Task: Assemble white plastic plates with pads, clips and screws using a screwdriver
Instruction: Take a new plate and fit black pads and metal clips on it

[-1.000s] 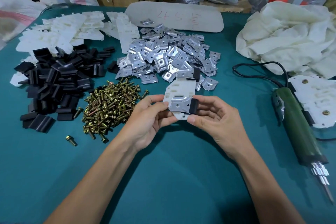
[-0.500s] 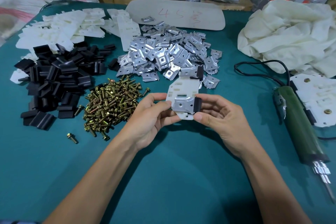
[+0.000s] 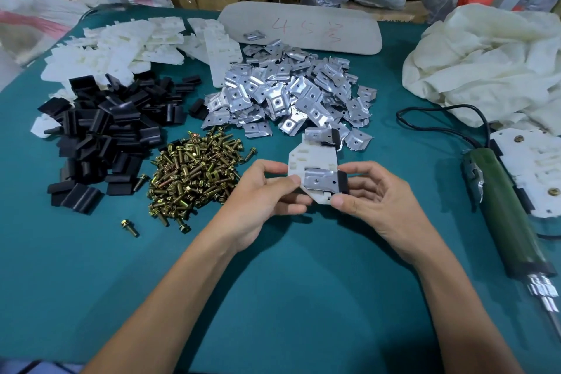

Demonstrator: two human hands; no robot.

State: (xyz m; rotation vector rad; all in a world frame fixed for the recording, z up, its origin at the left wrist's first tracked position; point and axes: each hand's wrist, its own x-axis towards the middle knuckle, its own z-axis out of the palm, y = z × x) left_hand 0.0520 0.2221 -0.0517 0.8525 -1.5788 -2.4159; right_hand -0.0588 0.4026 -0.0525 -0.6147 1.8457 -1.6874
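**White plate held over the centre of the table, both hands on it**

The white plastic plate (image 3: 309, 158) sits in mid-air above the teal table (image 3: 273, 297), just in front of the heap of metal clips (image 3: 288, 94). One clip with a black pad (image 3: 343, 181) is seated on its near end; a second clip-and-pad pair sits at its far end. The left hand (image 3: 261, 200) pinches the plate's left edge with thumb on top. The right hand (image 3: 373, 197) grips the right edge, thumb pressing the lower corner, fingers curled behind the pad.

Left of the hands lies the pile of brass screws (image 3: 194, 179), its near edge close to the left wrist; one stray screw (image 3: 130, 227) lies apart. Beyond that are the black pads (image 3: 103, 136) and stacked white plates (image 3: 115, 48). The green screwdriver (image 3: 510, 222) lies along the right edge, well clear of the right hand, beside finished plates (image 3: 534, 170). The near half of the table is bare cloth.
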